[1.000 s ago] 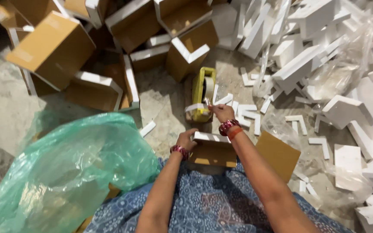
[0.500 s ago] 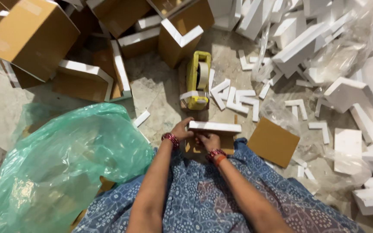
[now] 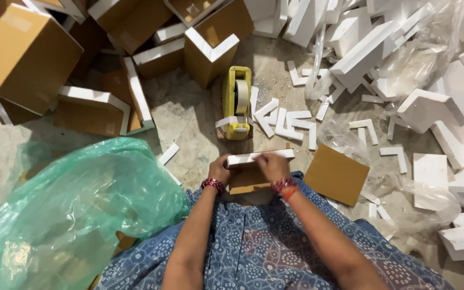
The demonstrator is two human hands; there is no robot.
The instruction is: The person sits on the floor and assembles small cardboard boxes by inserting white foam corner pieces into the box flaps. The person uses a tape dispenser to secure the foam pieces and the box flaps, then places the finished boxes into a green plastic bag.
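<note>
A small brown cardboard box [image 3: 248, 180] rests on my lap edge, with a white foam corner strip [image 3: 260, 158] along its top. My left hand [image 3: 219, 169] grips the box's left end. My right hand [image 3: 272, 165] presses on the foam strip at the right. Both wrists carry red bangles. Just beyond the box, a yellow tape dispenser [image 3: 236, 103] with a roll of tape stands on the floor.
A green plastic bag [image 3: 76, 215] bulges at my left. A flat cardboard piece [image 3: 336, 174] lies to the right. Several cardboard boxes [image 3: 25, 56] with foam corners fill the back left. White foam pieces [image 3: 288, 121] and blocks [image 3: 430, 107] cover the right floor.
My right hand drew back from the tape dispenser to the box. Both hands now hold the box with the foam strip, close to my body.
</note>
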